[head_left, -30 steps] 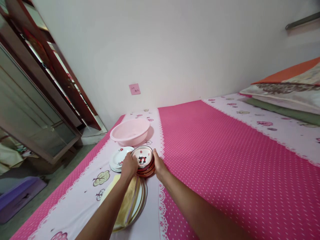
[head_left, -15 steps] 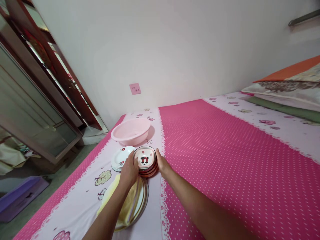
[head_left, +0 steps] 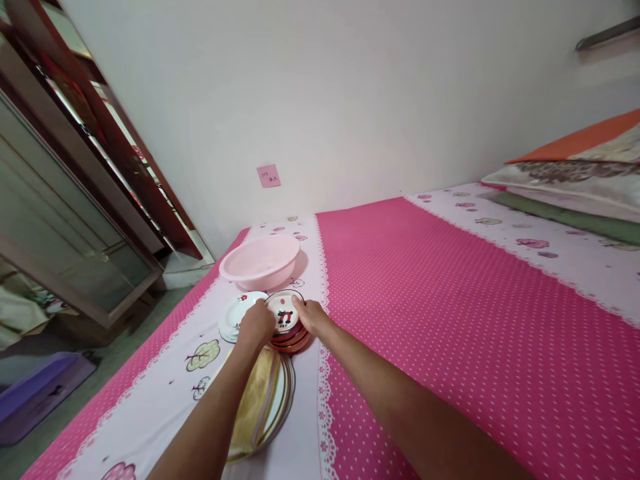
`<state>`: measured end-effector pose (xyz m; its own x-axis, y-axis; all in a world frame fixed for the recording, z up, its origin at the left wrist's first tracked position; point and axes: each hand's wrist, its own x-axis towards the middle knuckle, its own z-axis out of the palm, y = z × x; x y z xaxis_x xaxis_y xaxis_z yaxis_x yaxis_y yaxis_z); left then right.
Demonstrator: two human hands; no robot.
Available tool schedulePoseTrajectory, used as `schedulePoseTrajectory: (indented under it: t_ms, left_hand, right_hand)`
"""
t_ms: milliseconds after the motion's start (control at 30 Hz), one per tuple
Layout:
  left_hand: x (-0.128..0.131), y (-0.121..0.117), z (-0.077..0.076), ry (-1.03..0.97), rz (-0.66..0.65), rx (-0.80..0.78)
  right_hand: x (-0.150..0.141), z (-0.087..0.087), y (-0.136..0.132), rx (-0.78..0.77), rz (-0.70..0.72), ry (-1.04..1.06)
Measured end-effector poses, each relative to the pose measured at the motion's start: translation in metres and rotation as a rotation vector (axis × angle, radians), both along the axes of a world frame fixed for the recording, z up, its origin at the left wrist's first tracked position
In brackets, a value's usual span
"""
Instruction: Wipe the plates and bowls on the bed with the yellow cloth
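Note:
A small stack of red-rimmed cat plates [head_left: 286,320] sits on the bed sheet [head_left: 450,300]. My left hand [head_left: 255,325] grips the left edge of the top cat plate with curled fingers. My right hand [head_left: 310,315] holds its right edge, thumb over the rim. Just left of the stack lies a pile of white flower plates [head_left: 234,315]. Under my left forearm a yellow cloth [head_left: 253,400] lies on larger striped plates [head_left: 280,407].
A pink plastic basin [head_left: 260,261] stands behind the plates near the wall. Folded pillows and quilts [head_left: 575,180] lie at the right. A glass-door cabinet [head_left: 65,220] and a purple box [head_left: 35,393] are on the floor side, left.
Both hands have closed in from the sides of the stack onto the rim of the top cat plate. The right thumb now lies over the plate's edge.

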<state>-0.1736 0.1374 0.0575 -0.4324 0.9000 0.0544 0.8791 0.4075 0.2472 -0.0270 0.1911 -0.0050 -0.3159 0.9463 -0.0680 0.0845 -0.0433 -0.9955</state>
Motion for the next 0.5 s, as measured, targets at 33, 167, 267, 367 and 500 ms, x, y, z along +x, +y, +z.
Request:
schedulePoseTrajectory:
  t_ms: [33,167,267,367,500]
  left_hand:
    - [-0.001,0.003,0.002,0.015,-0.003,-0.027]
    - [-0.005,0.012,0.006,0.043,-0.035,-0.119]
    - [-0.006,0.018,0.01,0.039,-0.052,-0.166]
    - [-0.005,0.022,0.016,0.019,-0.068,-0.183]
    - [-0.008,0.012,0.023,-0.023,-0.072,-0.114]
  right_hand:
    - [-0.001,0.001,0.002,-0.018,-0.003,-0.023]
    - [-0.002,0.002,0.006,-0.066,0.001,-0.072]
    - [-0.002,-0.001,0.01,-0.1,0.009,-0.074]
    - [-0.001,-0.005,0.015,-0.117,0.02,-0.047]
    - [0.002,-0.013,0.016,-0.06,0.017,0.058]
